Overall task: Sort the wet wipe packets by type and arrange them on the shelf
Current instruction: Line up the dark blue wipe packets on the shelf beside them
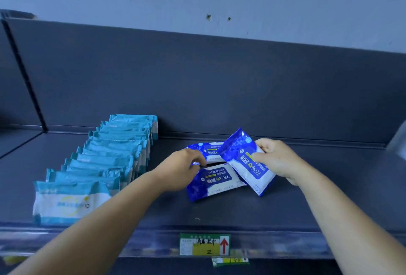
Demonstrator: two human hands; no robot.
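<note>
A row of several light teal wipe packets stands overlapped from the shelf's back wall to its front edge on the left. Three dark blue "75%" alcohol wipe packets lie in the middle of the dark shelf. My right hand grips one tilted blue packet by its right edge. My left hand pinches the left end of a blue packet at the back. A third blue packet lies flat in front, partly under the tilted one.
A green and yellow price tag with a red arrow sits on the shelf's front rail. A dark back panel rises behind the shelf. A vertical divider stands at the left.
</note>
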